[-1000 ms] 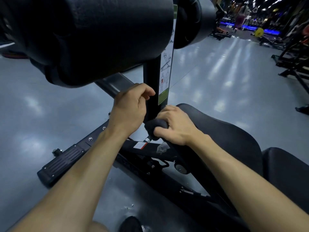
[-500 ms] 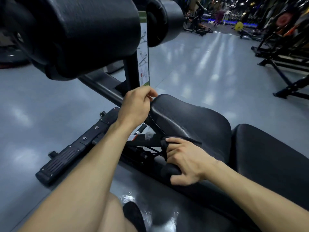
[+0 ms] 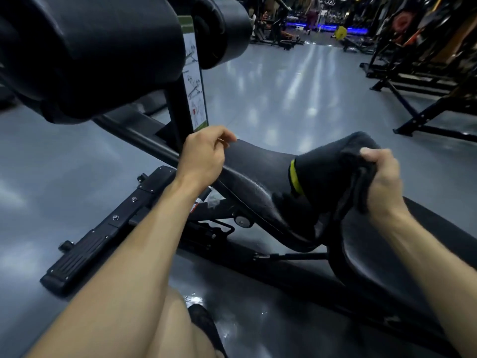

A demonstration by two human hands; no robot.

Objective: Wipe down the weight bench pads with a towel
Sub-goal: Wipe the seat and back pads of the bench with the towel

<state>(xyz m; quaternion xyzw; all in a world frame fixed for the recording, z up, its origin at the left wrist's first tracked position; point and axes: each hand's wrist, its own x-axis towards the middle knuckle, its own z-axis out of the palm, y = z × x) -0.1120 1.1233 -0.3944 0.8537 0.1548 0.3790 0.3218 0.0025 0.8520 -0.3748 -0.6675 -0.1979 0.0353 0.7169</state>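
Note:
A black seat pad [image 3: 258, 174] of the weight bench lies in the middle, and the longer black back pad [image 3: 402, 257] runs off to the right. My right hand [image 3: 382, 179] grips a dark towel [image 3: 333, 169] with a yellow-green stripe, held up over the rear of the seat pad; the towel's lower end hangs onto the pad. My left hand [image 3: 204, 156] rests with curled fingers on the seat pad's front tip. Two big black roller pads [image 3: 103, 50] loom above on the left.
The bench's black upright [image 3: 178, 112] carries an instruction sticker [image 3: 195, 81]. A footplate bar [image 3: 103, 233] lies on the grey floor at left. Dark racks [image 3: 423, 73] stand at right, more machines and a person [image 3: 311, 15] far back. My shoe [image 3: 204, 329] is below.
My right hand has lifted the towel from under the seat pad's near side up and to the right, above the pad. My left hand stays at the pad's front tip.

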